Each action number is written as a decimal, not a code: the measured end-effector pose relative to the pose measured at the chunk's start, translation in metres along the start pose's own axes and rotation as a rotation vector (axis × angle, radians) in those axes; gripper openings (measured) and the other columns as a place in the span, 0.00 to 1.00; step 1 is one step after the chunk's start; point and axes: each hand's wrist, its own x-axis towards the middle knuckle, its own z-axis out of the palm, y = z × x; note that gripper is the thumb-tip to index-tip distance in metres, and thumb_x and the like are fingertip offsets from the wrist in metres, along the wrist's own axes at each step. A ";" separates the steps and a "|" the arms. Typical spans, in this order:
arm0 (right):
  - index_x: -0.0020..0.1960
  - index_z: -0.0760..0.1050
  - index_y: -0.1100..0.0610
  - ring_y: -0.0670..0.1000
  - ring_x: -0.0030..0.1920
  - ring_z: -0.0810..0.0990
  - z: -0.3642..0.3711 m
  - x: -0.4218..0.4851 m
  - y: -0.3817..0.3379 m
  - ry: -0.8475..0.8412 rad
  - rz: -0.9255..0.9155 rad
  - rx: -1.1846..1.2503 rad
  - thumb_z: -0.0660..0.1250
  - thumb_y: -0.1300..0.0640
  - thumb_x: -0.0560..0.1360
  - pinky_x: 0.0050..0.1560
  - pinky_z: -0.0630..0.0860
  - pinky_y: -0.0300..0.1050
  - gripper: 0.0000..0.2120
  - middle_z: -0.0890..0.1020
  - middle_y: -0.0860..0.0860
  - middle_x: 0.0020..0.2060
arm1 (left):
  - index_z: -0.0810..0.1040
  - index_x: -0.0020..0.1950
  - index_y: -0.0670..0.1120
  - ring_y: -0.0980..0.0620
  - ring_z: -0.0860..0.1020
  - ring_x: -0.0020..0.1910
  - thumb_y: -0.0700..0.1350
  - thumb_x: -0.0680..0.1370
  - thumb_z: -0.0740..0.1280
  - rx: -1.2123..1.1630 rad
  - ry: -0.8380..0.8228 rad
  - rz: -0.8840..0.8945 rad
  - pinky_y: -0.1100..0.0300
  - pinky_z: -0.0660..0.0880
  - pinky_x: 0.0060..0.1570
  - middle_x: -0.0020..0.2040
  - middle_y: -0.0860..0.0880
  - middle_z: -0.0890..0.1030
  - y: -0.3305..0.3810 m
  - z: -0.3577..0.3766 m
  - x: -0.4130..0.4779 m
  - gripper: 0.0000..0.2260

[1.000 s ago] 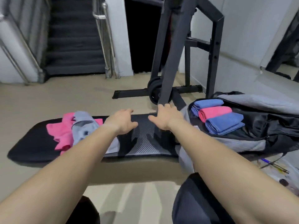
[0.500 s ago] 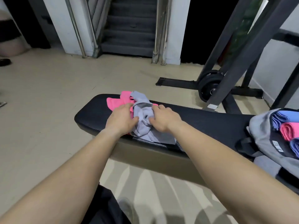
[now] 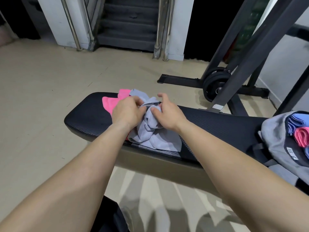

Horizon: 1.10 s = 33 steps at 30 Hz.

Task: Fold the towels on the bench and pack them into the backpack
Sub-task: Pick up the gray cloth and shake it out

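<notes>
Black padded bench [image 3: 87, 118]: vinyl-like cover, fine ribbed texture, giving off dull sheen. Crumpled grey cloth towel [image 3: 150, 136] looking soft, matt, faintly napped. Bright pink cloth towel [image 3: 109, 102] beside it showing same matt cloth. Grey fabric backpack [image 3: 274, 131] lying matt, woven. Steel stair handrails [image 3: 71, 27] gleaming, polished. Dark metal rack frame [image 3: 250, 52] wearing matt paint. Beige floor [image 3: 41, 97] shining faintly, smooth.

Beige floor [image 3: 50, 77], smooth, w/ striped shadows at bottom centre. Dark grey stairs [image 3: 128, 22] top centre, w/ steel handrails [image 3: 71, 25] both sides and white pillars [image 3: 50, 17] flanking. Black doorway [image 3: 205, 22] just right of stairs. Dark metal rack [image 3: 250, 54] at right, beams slanted, base on floor. Black weight plates [image 3: 215, 86] stacked at its foot. White wall [image 3: 284, 67] behind rack.
</notes>
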 end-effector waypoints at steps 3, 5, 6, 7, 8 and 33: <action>0.56 0.71 0.51 0.57 0.57 0.76 -0.007 0.002 -0.004 0.021 -0.040 -0.041 0.61 0.48 0.78 0.53 0.73 0.53 0.10 0.78 0.53 0.54 | 0.81 0.49 0.52 0.52 0.79 0.46 0.48 0.76 0.70 -0.095 0.019 0.073 0.55 0.76 0.48 0.45 0.55 0.83 0.011 -0.002 -0.003 0.03; 0.48 0.68 0.51 0.58 0.52 0.75 -0.015 0.000 -0.006 0.056 -0.038 -0.030 0.61 0.50 0.77 0.50 0.74 0.53 0.05 0.75 0.53 0.50 | 0.79 0.47 0.52 0.51 0.80 0.47 0.46 0.75 0.70 -0.136 -0.012 0.101 0.52 0.77 0.50 0.45 0.53 0.83 0.016 -0.003 -0.006 0.03; 0.47 0.68 0.50 0.58 0.51 0.74 -0.020 -0.002 -0.005 0.085 -0.036 -0.031 0.62 0.50 0.76 0.49 0.74 0.53 0.05 0.72 0.52 0.50 | 0.77 0.45 0.52 0.51 0.80 0.46 0.46 0.74 0.70 -0.161 -0.032 0.113 0.50 0.77 0.50 0.44 0.53 0.83 0.018 -0.004 -0.008 0.03; 0.48 0.68 0.50 0.57 0.50 0.74 -0.026 -0.005 -0.004 0.118 -0.043 -0.040 0.63 0.51 0.75 0.48 0.74 0.53 0.05 0.70 0.52 0.50 | 0.75 0.43 0.52 0.51 0.81 0.46 0.45 0.73 0.70 -0.193 -0.049 0.127 0.49 0.77 0.50 0.43 0.52 0.83 0.020 -0.004 -0.009 0.05; 0.48 0.68 0.50 0.56 0.50 0.73 -0.033 -0.008 -0.002 0.143 -0.060 -0.051 0.64 0.51 0.75 0.48 0.75 0.52 0.05 0.69 0.51 0.51 | 0.73 0.42 0.53 0.51 0.81 0.45 0.44 0.73 0.70 -0.223 -0.060 0.139 0.48 0.78 0.49 0.42 0.52 0.83 0.022 -0.004 -0.010 0.07; 0.49 0.77 0.52 0.54 0.45 0.75 -0.215 -0.103 0.094 0.420 0.124 -0.339 0.58 0.67 0.76 0.41 0.71 0.47 0.13 0.79 0.51 0.45 | 0.83 0.54 0.48 0.49 0.81 0.51 0.43 0.79 0.68 -0.162 -0.040 0.395 0.59 0.73 0.50 0.49 0.50 0.85 0.121 0.046 -0.051 0.06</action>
